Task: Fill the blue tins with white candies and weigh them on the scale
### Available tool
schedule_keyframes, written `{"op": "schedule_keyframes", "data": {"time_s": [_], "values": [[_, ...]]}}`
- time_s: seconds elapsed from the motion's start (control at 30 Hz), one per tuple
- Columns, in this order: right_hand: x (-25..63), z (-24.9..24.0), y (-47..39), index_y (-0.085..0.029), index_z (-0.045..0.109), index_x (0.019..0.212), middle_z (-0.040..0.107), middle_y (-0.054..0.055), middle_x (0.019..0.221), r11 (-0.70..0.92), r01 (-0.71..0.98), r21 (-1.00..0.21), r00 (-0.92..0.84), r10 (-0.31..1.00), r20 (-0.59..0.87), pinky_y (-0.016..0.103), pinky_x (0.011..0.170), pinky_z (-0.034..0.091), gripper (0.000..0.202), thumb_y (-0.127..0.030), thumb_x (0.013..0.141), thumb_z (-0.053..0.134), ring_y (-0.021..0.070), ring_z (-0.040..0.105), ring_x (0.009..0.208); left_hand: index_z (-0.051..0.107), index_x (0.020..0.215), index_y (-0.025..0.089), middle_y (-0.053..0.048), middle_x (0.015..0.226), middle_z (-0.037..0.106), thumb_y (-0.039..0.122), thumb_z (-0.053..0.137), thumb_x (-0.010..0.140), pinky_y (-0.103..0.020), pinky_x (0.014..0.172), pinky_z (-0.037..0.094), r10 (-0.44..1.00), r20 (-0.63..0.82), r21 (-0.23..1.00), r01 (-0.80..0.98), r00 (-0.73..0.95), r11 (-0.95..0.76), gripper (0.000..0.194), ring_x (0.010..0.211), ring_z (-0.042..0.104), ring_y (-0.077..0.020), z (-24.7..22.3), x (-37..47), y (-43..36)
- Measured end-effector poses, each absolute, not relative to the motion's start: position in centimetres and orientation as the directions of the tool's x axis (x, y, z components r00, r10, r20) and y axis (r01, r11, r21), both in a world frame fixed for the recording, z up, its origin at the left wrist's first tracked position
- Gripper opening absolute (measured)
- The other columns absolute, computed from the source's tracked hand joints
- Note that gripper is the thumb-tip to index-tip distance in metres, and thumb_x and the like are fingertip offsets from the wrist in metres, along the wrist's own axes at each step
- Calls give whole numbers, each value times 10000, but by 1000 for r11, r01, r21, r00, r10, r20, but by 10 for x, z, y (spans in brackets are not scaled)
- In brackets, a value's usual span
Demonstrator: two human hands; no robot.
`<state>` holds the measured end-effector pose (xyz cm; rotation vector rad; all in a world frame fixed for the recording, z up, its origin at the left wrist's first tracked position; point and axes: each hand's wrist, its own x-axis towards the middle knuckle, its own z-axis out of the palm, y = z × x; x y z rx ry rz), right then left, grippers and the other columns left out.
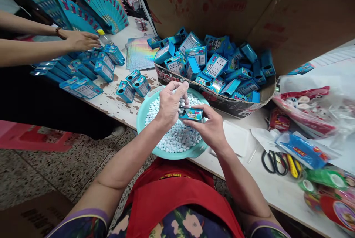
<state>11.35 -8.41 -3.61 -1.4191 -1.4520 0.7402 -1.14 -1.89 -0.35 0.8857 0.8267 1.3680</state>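
Observation:
My right hand point(210, 124) grips a small blue candy box point(192, 114) with "CARAMELO MACIZO" printed on the side facing me. Close beside it, my left hand point(172, 102) is closed around several white candies point(181, 102), held at the end of the box with the dark round hole. Both hands are above a turquoise basin point(142, 119) of small white and pale blue candies point(180, 140). Part of the basin's contents is hidden behind my hands and forearms.
Behind the basin, a cardboard carton point(238, 110) is heaped with blue candy boxes point(215, 65). Three boxes point(133, 85) stand to the left. A co-worker's hand point(80, 40) rests near more boxes. Scissors point(274, 163), a yellow cutter point(294, 166) and tape rolls point(337, 179) lie at right.

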Motion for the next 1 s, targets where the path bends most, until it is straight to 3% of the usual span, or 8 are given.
{"op": "schedule_keyframes", "data": {"time_s": [0.23,0.47,0.7,1.0], "values": [[112,-38,-82,-218,715,1001,720,17,930,130,398,-908,140,970,200,338,818,503,428,-397,649,878,209,664,865,545,733,191,61,536,528,382,809,714,-195,453,444,1000,20,904,-427,5,-16,327,455,508,-75,-9,-9,-17],[111,-40,-84,-219,708,993,718,21,947,137,387,-912,158,964,212,353,834,519,430,-416,649,876,211,668,874,542,729,191,78,529,475,384,835,683,-170,318,244,1000,13,906,-424,24,-1,354,384,376,-42,-9,-10,-17],[118,-36,-87,-239,708,1004,719,18,923,165,410,-897,174,951,255,364,817,532,437,-427,648,876,219,672,863,549,727,188,81,519,429,367,813,738,-168,333,223,997,54,928,-371,46,-33,319,392,351,-34,1,-6,-20],[117,-42,-86,-242,713,977,720,8,928,123,242,-963,183,969,169,355,835,538,451,-399,598,902,218,681,884,534,763,193,81,532,443,409,811,732,-164,328,201,990,6,913,-404,144,53,352,381,334,-32,10,-8,-24]]}}
